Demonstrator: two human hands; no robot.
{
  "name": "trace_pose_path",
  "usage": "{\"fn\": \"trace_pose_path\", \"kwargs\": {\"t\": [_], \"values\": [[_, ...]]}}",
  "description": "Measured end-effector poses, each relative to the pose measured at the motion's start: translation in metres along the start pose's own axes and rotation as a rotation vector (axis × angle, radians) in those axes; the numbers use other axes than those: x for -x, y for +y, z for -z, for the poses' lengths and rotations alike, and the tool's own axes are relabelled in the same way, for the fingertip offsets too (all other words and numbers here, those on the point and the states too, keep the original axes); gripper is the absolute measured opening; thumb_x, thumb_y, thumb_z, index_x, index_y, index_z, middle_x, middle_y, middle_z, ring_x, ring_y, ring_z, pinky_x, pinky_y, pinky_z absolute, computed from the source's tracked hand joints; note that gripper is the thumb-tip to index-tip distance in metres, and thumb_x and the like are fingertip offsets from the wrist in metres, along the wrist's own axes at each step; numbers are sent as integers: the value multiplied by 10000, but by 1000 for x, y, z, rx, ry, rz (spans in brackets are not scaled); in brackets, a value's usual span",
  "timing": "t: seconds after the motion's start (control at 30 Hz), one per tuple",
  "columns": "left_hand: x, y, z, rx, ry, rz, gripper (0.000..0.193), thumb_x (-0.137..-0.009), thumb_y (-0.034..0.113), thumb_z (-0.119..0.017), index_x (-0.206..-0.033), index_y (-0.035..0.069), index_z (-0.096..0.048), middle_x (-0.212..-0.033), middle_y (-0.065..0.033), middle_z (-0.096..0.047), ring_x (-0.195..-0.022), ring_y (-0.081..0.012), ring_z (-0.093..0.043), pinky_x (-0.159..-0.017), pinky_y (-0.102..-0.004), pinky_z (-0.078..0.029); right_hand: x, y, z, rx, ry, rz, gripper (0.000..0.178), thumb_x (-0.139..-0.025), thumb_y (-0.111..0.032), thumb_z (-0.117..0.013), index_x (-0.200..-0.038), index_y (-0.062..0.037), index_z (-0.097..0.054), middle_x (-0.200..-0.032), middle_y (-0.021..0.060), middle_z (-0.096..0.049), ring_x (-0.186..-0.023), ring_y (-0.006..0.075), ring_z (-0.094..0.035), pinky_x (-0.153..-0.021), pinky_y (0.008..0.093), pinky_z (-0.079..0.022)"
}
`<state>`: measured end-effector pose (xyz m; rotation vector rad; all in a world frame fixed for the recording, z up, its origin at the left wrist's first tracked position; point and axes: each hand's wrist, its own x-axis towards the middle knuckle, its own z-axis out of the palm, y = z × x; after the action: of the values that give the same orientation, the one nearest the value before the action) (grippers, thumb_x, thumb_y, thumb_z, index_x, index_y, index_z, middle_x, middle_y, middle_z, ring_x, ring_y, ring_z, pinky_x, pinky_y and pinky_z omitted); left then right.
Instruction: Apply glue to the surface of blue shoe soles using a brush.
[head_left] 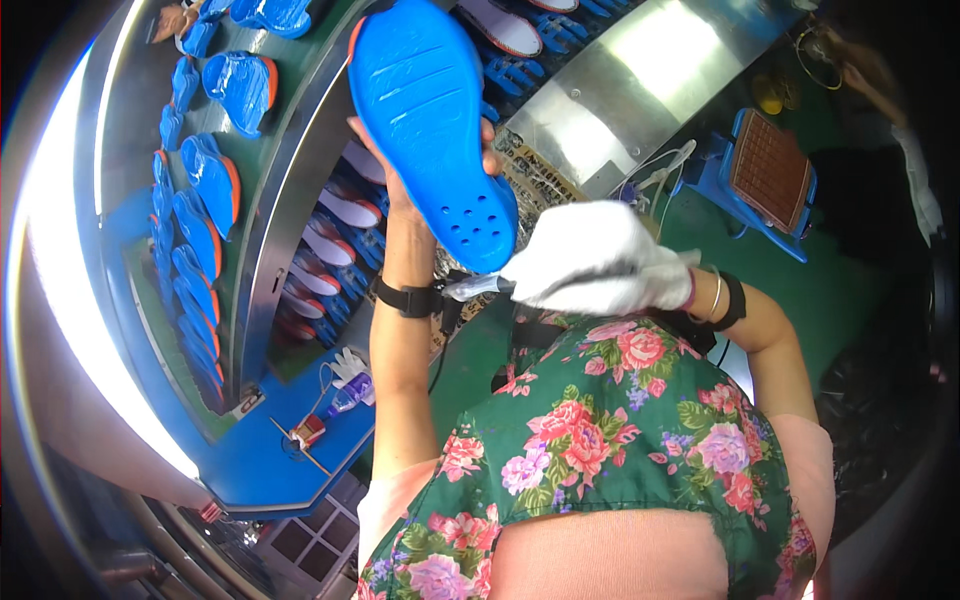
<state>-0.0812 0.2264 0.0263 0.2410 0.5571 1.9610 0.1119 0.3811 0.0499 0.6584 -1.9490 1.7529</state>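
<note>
A glossy blue insole with a cluster of small holes at its heel end is held up, tilted. My bare left hand grips it around both edges, mostly hidden behind it. An orange edge shows at its upper left. My right hand, in a white glove slightly smeared by motion, is closed beside the heel end. A clear, slender object shows at the glove's fingertips; its kind is hard to tell, as is whether the glove holds it.
Blue insoles with orange edges line a rack at left. More insoles with pale tops lie below. A metal plate stands at upper right, near a blue stool. A blue table holds a glove and a purple-labelled bottle.
</note>
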Motion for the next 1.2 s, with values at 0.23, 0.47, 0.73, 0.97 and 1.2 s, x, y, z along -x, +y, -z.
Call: {"fn": "trace_pose_path", "kwargs": {"t": [0.23,0.47,0.73,0.97,1.2], "values": [[4,4,4,-56,64,187,1160,-768,942,-318,-1460,17,-418,-1134,-272,-648,-807,-402,-694,-676,-509,-601,3,11,-9,233,-233,114,270,-806,-86,-727,-1070,-140,-741,-1000,94,-722,-829,261,-667,-696,357,-561],[0,4,27,-2,80,291,1140,-784,925,-328,-1471,20,-421,-1229,-287,-628,-932,-427,-697,-803,-584,-592,-3,21,11,-179,-30,-245,136,-786,11,-783,-915,-29,-770,-970,126,-755,-838,226,-718,-721,322,-559],[18,-69,7,209,265,24,718,-1030,568,-386,-1464,-3,-424,-1373,-202,-579,-1227,-348,-587,-1070,-488,-468,-18,16,38,-37,388,-429,156,-848,-19,-754,-1003,-14,-764,-986,97,-755,-921,154,-714,-830,296,-573],[59,-79,42,240,195,173,524,-1048,408,-487,-1377,0,-489,-1370,-220,-552,-1187,-422,-595,-994,-613,-503,-9,16,49,143,159,-264,146,-790,-3,-786,-934,-21,-775,-958,116,-762,-906,215,-724,-902,374,-550],[49,-82,-7,482,130,-43,910,-850,675,-592,-1497,62,-411,-1427,-235,-517,-1226,-431,-572,-1044,-627,-456,-10,3,44,133,286,-212,191,-783,-12,-787,-971,-33,-767,-956,119,-763,-868,218,-727,-781,335,-583]]}}
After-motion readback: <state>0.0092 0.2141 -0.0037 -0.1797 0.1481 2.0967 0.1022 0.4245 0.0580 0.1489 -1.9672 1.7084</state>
